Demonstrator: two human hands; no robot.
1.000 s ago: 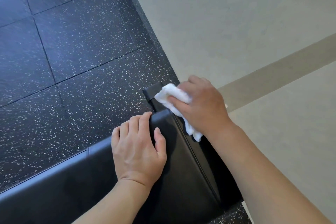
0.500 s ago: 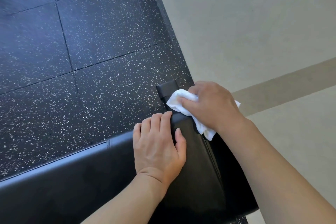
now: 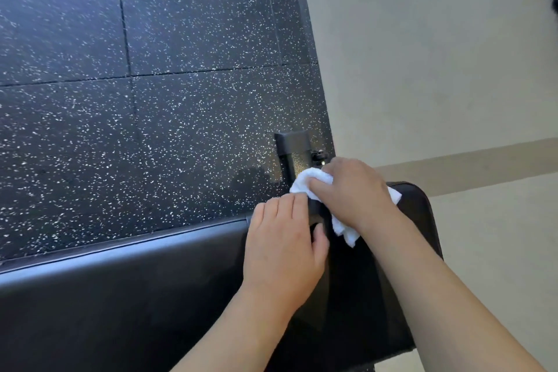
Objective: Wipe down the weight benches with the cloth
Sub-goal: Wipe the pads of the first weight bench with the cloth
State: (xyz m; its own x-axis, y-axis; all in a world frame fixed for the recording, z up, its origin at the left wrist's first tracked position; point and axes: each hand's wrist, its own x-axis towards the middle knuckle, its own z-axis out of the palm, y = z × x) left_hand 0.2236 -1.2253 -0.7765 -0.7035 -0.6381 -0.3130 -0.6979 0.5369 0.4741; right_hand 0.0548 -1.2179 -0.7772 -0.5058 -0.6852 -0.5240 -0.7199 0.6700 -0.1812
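**Dark speckled mat against pale floor**

Black rubber floor tiles (image 3: pixel 181 100) flecked white, seams crossing at left. Alongside on the right, smooth beige flooring (image 3: pixel 437 54) with a darker tan stripe (image 3: pixel 483 160) running across. Soft, even light throughout.

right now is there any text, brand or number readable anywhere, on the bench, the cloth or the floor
None: no word, label, brand or number shows.
Black bench pads: plain.
White cloth gripped by the right hand: plain.
Left hand covers part of the pad edge.
Speckled floor tiles: flecks only.
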